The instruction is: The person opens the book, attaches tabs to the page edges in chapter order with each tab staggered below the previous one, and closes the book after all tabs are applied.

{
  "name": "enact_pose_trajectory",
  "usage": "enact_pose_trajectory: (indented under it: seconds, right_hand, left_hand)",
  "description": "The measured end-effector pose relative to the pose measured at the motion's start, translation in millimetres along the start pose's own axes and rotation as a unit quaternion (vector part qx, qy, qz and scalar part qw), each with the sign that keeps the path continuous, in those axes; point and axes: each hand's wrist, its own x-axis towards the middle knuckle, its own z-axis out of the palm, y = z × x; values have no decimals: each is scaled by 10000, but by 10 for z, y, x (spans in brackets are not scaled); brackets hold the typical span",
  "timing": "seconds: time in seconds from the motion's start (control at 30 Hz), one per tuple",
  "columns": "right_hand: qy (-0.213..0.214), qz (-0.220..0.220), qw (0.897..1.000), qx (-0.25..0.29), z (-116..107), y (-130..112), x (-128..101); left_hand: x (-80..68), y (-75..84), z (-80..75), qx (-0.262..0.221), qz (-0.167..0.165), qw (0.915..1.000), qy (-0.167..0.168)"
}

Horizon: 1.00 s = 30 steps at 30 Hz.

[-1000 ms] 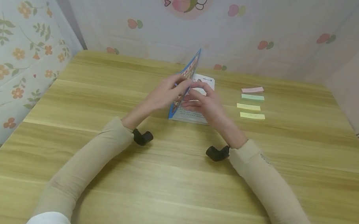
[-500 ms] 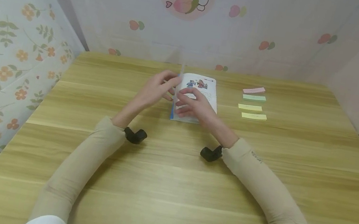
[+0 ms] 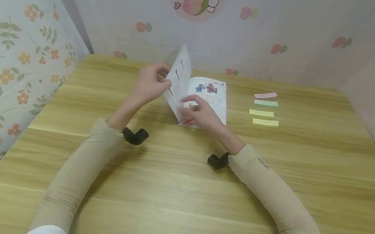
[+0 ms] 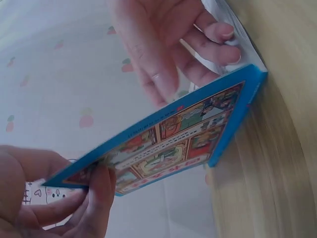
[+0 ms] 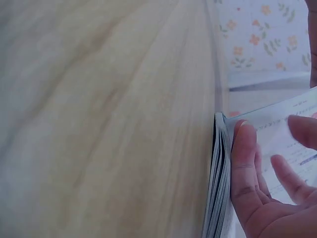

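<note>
A thin book with a blue picture cover lies near the far middle of the wooden table. My left hand pinches the lifted cover and a few leaves, holding them tilted up over the left side. In the left wrist view the left hand grips the cover's corner. My right hand rests with relaxed fingers on the exposed illustrated page. In the right wrist view its thumb lies along the edge of the page stack.
To the right of the book lie several paper strips in a column: pink, green and two yellow ones. Patterned walls close in the table on the left, back and right.
The left hand has swung the cover and first leaves from upright over to the left, baring an illustrated page. The right hand stayed on the right page, sliding slightly toward me.
</note>
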Motion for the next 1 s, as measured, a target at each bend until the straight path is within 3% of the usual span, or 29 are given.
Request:
enact_pose_trajectory:
  seconds: [0.13, 0.23, 0.33, 0.43, 0.63, 0.8, 0.9, 1.0]
  right_hand:
    - [-93, -190, 9973, -702, 11, -8, -17]
    - [-93, -317, 9885, -1473, 18, -22, -40]
    - [-62, -605, 9682, -2426, 30, -32, -57]
    - [-81, -1018, 9402, -3249, 40, -39, -65]
    - [-381, -1528, 9046, -3961, 32, -47, -68]
    - [-597, -1720, 8780, -4427, 11, -40, -64]
    - [-746, -1656, 8567, -4827, 10, -50, -67]
    - [-891, -1476, 8417, -5117, 15, -66, -82]
  left_hand:
    - [-12, -6, -21, 478, 62, 9987, 150]
    - [-17, -12, -29, 803, 45, 9965, 233]
    - [-19, -20, -30, 1065, -77, 9940, 227]
    - [-15, -36, -33, 1372, -165, 9903, 160]
    - [-4, -98, -63, 1890, -175, 9817, -144]
    - [-5, -168, -92, 2369, -291, 9694, -577]
    - [0, -212, -98, 2755, -474, 9551, -984]
    - [17, -257, -85, 3109, -632, 9380, -1396]
